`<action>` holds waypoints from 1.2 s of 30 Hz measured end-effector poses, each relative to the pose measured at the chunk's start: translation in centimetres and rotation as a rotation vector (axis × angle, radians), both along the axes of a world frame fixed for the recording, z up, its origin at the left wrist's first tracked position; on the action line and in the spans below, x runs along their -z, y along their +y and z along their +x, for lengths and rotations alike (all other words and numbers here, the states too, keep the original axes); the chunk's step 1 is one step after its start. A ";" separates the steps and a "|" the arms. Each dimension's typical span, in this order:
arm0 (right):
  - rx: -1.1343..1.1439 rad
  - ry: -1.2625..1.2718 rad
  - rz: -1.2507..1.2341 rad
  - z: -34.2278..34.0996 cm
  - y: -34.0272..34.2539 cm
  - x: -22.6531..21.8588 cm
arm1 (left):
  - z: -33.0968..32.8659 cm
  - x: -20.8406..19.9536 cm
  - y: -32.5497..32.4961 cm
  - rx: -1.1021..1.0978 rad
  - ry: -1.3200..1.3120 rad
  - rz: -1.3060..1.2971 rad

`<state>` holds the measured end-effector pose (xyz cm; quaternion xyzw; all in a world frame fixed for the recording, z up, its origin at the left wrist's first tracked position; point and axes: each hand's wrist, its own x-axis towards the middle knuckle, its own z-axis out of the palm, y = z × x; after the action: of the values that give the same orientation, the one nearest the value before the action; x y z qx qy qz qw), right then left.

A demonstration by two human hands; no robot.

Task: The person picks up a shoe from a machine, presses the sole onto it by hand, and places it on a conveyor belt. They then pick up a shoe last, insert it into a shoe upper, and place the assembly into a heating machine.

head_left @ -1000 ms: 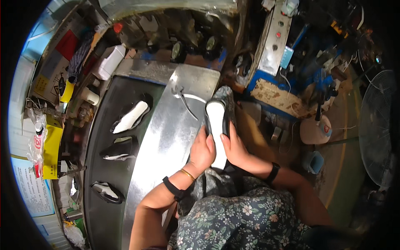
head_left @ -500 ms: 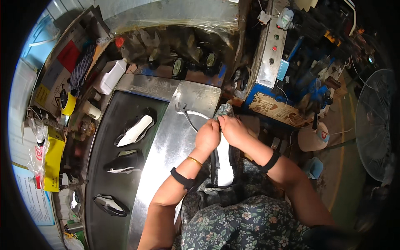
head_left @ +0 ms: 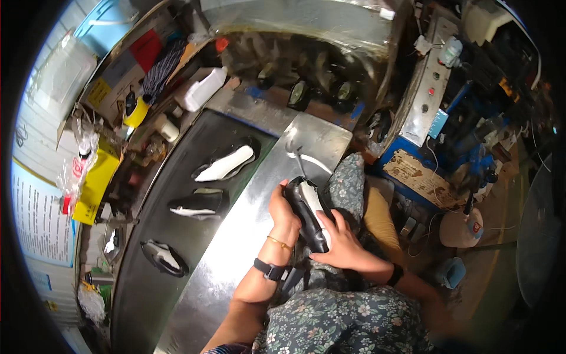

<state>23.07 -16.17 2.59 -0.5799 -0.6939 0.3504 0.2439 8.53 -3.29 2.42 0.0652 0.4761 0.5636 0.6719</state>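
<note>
A black shoe upper with a white insole board [head_left: 309, 197] is held above my lap, tilted, between both hands. My left hand [head_left: 284, 207] is closed along its left side near the far end. My right hand [head_left: 341, 243] wraps round the near end, fingers across the right side and the white board. Pincers with pale handles [head_left: 312, 159] lie just beyond the shoe on the metal tabletop [head_left: 236, 253]. Similar black shoe uppers, one with a broad white board [head_left: 227, 164], one on its side [head_left: 200, 203] and one nearer me [head_left: 164, 258], rest on a dark belt.
The dark belt [head_left: 135, 307] runs left of the metal top. Beyond stands a machine bay with several shoes [head_left: 298, 93] behind clear plastic. A control panel with buttons [head_left: 430, 88], a white jug [head_left: 460, 227], a blue bin [head_left: 451, 272] and a fan [head_left: 536, 236] are at right.
My hands have parted from a joint pinch at the shoe's far end. The left now grips its side, the right its near end, and the shoe is turned and tilted. The view has shifted left.
</note>
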 end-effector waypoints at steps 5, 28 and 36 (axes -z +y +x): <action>0.259 1.125 -0.307 7.5 1.3 -2.0 | 2.7 -3.6 -3.5 0.423 0.348 0.516; 1.140 -0.554 0.214 52.8 2.8 -22.4 | 4.7 1.2 -7.6 0.984 1.347 1.079; 1.155 -0.640 0.030 50.2 2.5 -20.0 | 4.6 1.7 -8.1 0.908 1.256 1.079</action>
<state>73.31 -13.64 22.61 -0.9310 -0.3144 -0.0360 0.1821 13.11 -11.40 0.71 0.8384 0.3549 0.2539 0.3267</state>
